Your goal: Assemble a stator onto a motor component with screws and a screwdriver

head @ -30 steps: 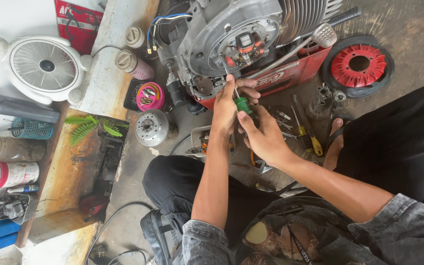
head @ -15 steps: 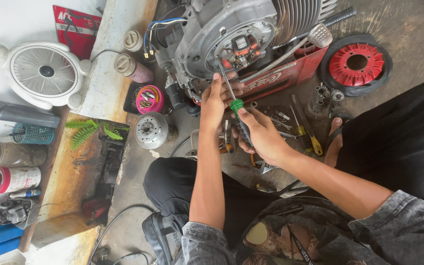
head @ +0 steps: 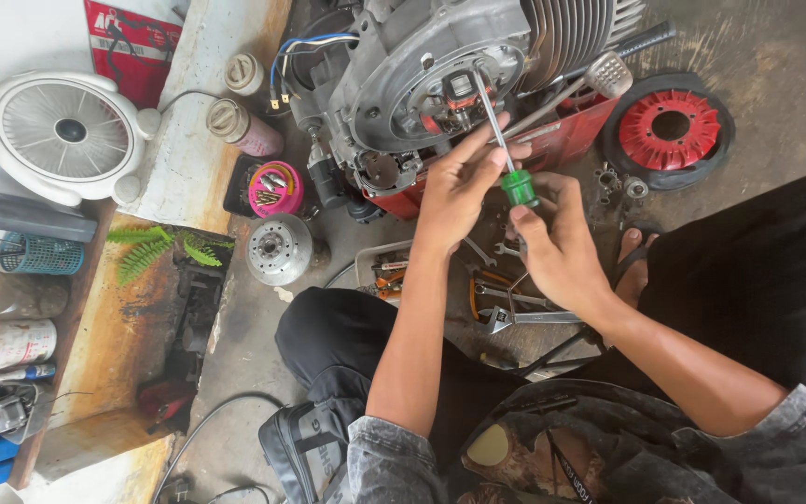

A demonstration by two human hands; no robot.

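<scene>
A grey engine [head: 394,84] with cooling fins sits on a red stand on the floor in front of me. My right hand [head: 562,247] grips the green handle of a screwdriver [head: 518,187]. The metal shaft runs up to the stator parts inside the engine's round opening. My left hand [head: 459,182] pinches the shaft just above the handle and steadies it.
A red flywheel cover [head: 669,138] lies right of the engine. Wrenches and pliers [head: 506,308] lie on the floor below my hands. A pink tub of screws [head: 274,189], a grey rotor [head: 277,247], spray cans [head: 244,129] and a white fan [head: 67,131] are at the left.
Both hands have moved up with the screwdriver. Its tip now reaches into the engine's round opening, and my left hand has slid up along the shaft.
</scene>
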